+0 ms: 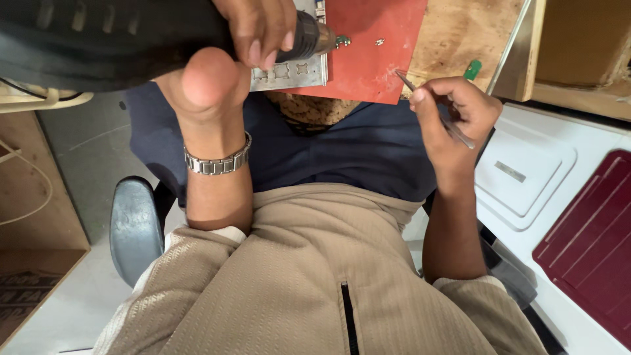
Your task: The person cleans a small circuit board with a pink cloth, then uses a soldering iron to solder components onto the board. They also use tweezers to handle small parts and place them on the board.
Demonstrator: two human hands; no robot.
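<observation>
Pinching the thin metal tweezers (434,105) mid-shaft, my right hand (453,112) keeps its tips at the red mat (374,59) edge; they seem light, springy, slippery. My left hand (259,29) wraps the bulky hot-air tool (131,33) over the metal board (289,69) on that mat.

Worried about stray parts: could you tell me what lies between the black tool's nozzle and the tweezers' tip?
Head view: between black tool and tweezers, a small green part and a small silvery part on the red mat.
</observation>
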